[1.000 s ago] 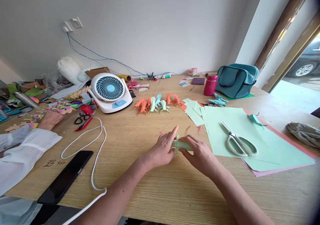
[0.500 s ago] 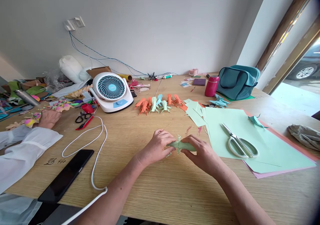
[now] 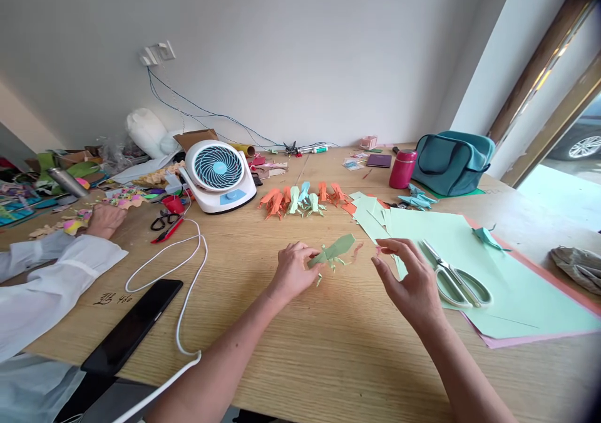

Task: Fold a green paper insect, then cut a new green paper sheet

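So, a folded green paper figure (image 3: pixel 334 249) is being pinched at its lower end by the left hand (image 3: pixel 292 274). Thumb and fingertips are closed narrow on it, and the rest of it is angled up and to the right, just off the wooden worktop (image 3: pixel 328 360). It's sitting around mid-worktop, a bit toward the near edge.

The right hand (image 3: pixel 412 282) is held just beside the figure but apart from it. Nothing is gripped, and the fingers are spread wide and loosely curled over the left edge of the pale green sheets (image 3: pixel 493 285). White-handled scissors (image 3: pixel 457 277) are laid on those sheets, right next to that hand.

Farther back, toward the far edge, a row of orange and mint folded figures (image 3: pixel 303 199) is lined up, with a small white fan (image 3: pixel 220 174) parked to its left. A red flask (image 3: pixel 402 168) and a teal bag (image 3: pixel 453 154) are set toward the far right corner.

Near the left corner a black phone (image 3: pixel 134 326) is laid flat, with a white cable (image 3: pixel 178 340) looped beside it. At the left edge another person's hand (image 3: pixel 106 219) is rested among paper scraps, and a white sleeve (image 3: pixel 51 285) can be seen behind it.
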The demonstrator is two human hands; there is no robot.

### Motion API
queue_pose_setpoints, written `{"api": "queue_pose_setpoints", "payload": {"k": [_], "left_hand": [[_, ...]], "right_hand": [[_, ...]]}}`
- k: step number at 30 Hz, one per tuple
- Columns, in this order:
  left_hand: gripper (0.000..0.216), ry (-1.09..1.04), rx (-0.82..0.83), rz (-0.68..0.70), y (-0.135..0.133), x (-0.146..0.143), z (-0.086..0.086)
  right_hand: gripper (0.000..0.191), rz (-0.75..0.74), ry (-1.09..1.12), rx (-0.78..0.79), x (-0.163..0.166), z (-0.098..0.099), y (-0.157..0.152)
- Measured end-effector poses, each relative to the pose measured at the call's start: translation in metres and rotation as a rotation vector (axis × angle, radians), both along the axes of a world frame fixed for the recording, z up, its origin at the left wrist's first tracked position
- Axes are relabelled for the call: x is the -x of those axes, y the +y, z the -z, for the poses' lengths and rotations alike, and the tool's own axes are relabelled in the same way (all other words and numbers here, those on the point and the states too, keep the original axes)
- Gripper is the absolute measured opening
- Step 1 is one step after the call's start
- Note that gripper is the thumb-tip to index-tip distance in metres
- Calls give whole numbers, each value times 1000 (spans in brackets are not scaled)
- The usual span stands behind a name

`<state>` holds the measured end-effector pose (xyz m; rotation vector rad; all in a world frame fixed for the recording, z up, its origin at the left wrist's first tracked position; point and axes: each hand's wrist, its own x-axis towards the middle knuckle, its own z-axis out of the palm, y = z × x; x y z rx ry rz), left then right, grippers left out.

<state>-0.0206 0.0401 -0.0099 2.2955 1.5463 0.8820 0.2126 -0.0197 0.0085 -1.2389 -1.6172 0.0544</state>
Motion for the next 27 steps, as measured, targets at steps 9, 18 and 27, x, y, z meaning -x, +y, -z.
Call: {"api": "queue_pose_setpoints", "payload": {"k": [9, 18, 27], "left_hand": [[23, 145, 128, -324, 29, -7, -5], [27, 113, 138, -309, 43, -6, 6], [13, 20, 54, -189, 36, 17, 24]], "right_hand": [[17, -43, -40, 60, 8, 0, -2], [14, -57, -70, 54, 8, 3, -1], [14, -37, -54, 134, 11, 18, 7]]}}
